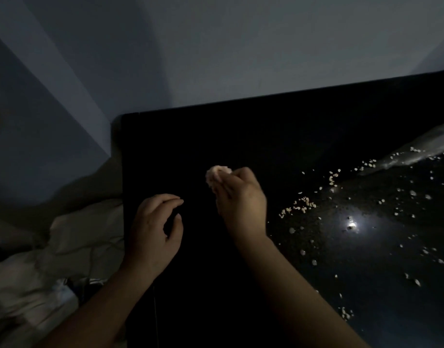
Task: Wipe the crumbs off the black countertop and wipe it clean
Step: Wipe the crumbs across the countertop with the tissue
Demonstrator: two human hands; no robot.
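Observation:
The black countertop point(241, 136) fills the middle and right of the dim view. Several pale crumbs point(301, 204) lie scattered over its right half. My right hand point(241, 197) hovers over the middle of the counter and grips a small crumpled pale wad point(216, 174), tissue or cloth, which sticks out past the fingers on the left. My left hand point(155, 229) is over the counter's left part, fingers loosely curved and holding nothing. Whether either hand touches the surface is hard to tell in the dark.
A light reflects off the glossy counter point(351, 224) at the right. A pale streak, plastic or a reflection, point(417, 149) lies at the far right edge. Crumpled light fabric point(65, 247) sits below the counter's left edge. A grey wall point(216, 46) stands behind.

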